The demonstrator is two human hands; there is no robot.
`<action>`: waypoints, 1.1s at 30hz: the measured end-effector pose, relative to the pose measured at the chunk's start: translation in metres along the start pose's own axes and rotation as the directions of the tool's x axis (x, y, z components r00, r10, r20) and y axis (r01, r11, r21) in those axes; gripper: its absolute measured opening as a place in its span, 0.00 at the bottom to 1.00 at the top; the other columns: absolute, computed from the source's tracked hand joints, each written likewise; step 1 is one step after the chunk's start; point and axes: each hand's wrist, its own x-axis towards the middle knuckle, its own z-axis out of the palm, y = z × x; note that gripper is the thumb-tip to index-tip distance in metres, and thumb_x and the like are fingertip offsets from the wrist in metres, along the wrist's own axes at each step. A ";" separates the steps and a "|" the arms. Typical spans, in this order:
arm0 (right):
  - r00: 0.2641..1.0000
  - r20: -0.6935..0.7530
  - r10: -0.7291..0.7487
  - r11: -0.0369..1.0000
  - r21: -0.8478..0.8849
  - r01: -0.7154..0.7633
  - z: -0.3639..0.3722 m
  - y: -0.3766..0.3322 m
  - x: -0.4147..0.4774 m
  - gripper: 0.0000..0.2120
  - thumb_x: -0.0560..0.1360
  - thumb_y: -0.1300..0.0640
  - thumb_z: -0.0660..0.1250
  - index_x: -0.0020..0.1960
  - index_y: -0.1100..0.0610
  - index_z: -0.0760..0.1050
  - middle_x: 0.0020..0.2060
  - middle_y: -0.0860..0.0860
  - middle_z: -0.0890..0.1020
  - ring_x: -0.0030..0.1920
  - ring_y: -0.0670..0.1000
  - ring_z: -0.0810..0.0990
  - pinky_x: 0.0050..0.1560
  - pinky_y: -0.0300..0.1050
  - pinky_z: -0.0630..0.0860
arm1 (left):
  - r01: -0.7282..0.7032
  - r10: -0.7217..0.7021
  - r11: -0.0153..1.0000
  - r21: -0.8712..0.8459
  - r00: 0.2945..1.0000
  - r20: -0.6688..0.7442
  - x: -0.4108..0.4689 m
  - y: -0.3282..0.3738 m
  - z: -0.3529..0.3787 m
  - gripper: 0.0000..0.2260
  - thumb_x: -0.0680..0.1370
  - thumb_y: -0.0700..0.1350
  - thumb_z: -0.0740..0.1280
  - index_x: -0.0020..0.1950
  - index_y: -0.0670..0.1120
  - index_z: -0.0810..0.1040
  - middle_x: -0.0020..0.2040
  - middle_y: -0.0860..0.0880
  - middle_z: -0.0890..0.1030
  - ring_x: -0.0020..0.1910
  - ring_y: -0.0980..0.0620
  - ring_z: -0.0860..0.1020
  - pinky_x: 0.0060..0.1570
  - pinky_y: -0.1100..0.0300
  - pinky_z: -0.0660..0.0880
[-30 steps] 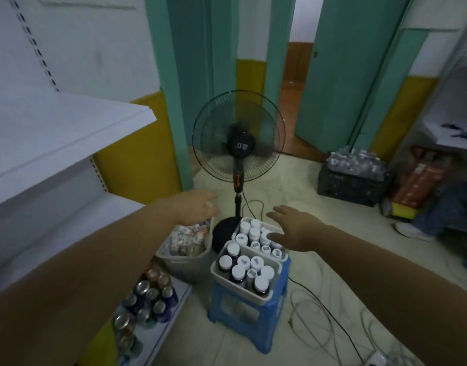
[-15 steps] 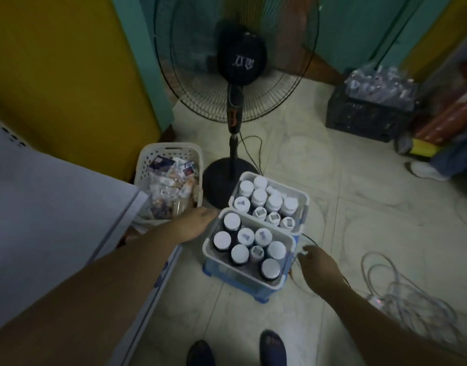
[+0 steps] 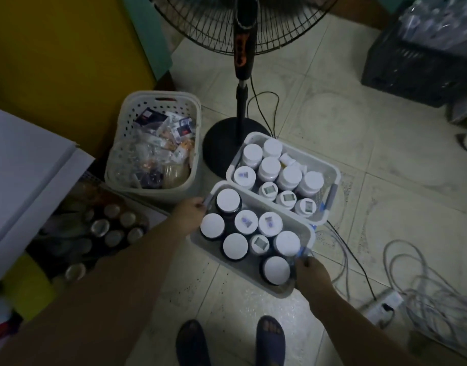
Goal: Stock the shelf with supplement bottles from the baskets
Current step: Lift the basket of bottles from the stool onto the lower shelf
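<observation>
L hand [image 3: 191, 212] gripped near basket [image 3: 235, 265] at left-end handle, R hand [image 3: 313, 276] curled round right-end handle; white-capped bottles [image 3: 235, 245] stood upright inside. 2nd basket [image 3: 330, 178] sat just behind, prob. touching.

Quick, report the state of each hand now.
Left hand: grips the near basket's left handle.
Right hand: grips the same basket's right handle.

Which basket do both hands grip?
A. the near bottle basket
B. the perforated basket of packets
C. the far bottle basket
A: the left hand and right hand grip opposite ends of the near basket.
</observation>
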 end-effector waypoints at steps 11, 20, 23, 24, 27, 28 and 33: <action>0.991 0.030 -0.127 0.968 -0.212 0.131 -0.011 -0.004 -0.033 0.09 0.79 0.56 0.60 0.41 0.57 0.71 0.34 0.52 0.76 0.33 0.48 0.73 0.29 0.40 0.66 | 0.004 0.001 0.998 0.064 0.996 -0.086 -0.058 -0.016 -0.021 0.06 0.76 0.38 0.64 0.49 0.40 0.80 0.48 0.40 0.83 0.50 0.41 0.79 0.55 0.47 0.76; 0.711 0.387 -0.587 0.542 -0.464 0.701 -0.058 -0.149 -0.148 0.15 0.59 0.66 0.77 0.23 0.60 0.71 0.18 0.54 0.71 0.21 0.54 0.77 0.19 0.39 0.65 | 0.054 -0.100 0.980 -0.194 0.966 -0.238 -0.225 -0.012 -0.119 0.13 0.74 0.35 0.66 0.29 0.43 0.74 0.31 0.42 0.73 0.30 0.47 0.73 0.30 0.58 0.70; 0.535 0.520 -0.666 0.408 -0.347 0.844 -0.042 -0.195 -0.188 0.10 0.55 0.74 0.69 0.23 0.62 0.74 0.15 0.53 0.72 0.12 0.50 0.70 0.10 0.33 0.60 | 0.029 -0.171 0.928 -0.372 0.918 -0.358 -0.290 -0.023 -0.147 0.07 0.75 0.43 0.68 0.38 0.43 0.79 0.40 0.40 0.80 0.37 0.46 0.79 0.37 0.57 0.76; 0.467 0.553 -0.690 0.343 -0.318 0.884 -0.033 -0.206 -0.209 0.11 0.55 0.74 0.69 0.24 0.60 0.75 0.15 0.54 0.72 0.14 0.52 0.71 0.10 0.33 0.61 | 0.014 -0.202 0.903 -0.429 0.896 -0.395 -0.309 -0.030 -0.156 0.10 0.75 0.46 0.69 0.36 0.44 0.78 0.40 0.41 0.80 0.38 0.47 0.78 0.39 0.56 0.75; 0.528 0.510 -0.679 0.428 -0.309 0.849 0.014 -0.237 -0.258 0.15 0.73 0.62 0.66 0.29 0.53 0.71 0.26 0.50 0.74 0.28 0.50 0.74 0.21 0.32 0.69 | 0.010 -0.296 0.859 -0.513 0.827 -0.479 -0.364 -0.060 -0.182 0.10 0.75 0.41 0.68 0.33 0.42 0.75 0.38 0.40 0.78 0.39 0.46 0.77 0.40 0.55 0.75; 0.570 0.570 -0.591 0.481 -0.318 0.817 0.033 -0.239 -0.272 0.12 0.75 0.59 0.64 0.32 0.54 0.71 0.30 0.51 0.75 0.34 0.52 0.77 0.27 0.34 0.70 | 0.016 -0.338 0.841 -0.540 0.795 -0.503 -0.381 -0.074 -0.189 0.10 0.74 0.37 0.67 0.32 0.41 0.75 0.38 0.40 0.78 0.39 0.45 0.77 0.40 0.55 0.74; 0.470 0.724 -0.505 0.289 -0.371 0.883 0.130 -0.238 -0.355 0.12 0.76 0.61 0.60 0.54 0.64 0.78 0.53 0.64 0.80 0.54 0.62 0.79 0.43 0.42 0.68 | 0.020 -0.517 0.765 -0.644 0.615 -0.595 -0.455 -0.150 -0.216 0.15 0.73 0.31 0.63 0.27 0.42 0.70 0.29 0.44 0.71 0.30 0.50 0.71 0.35 0.60 0.71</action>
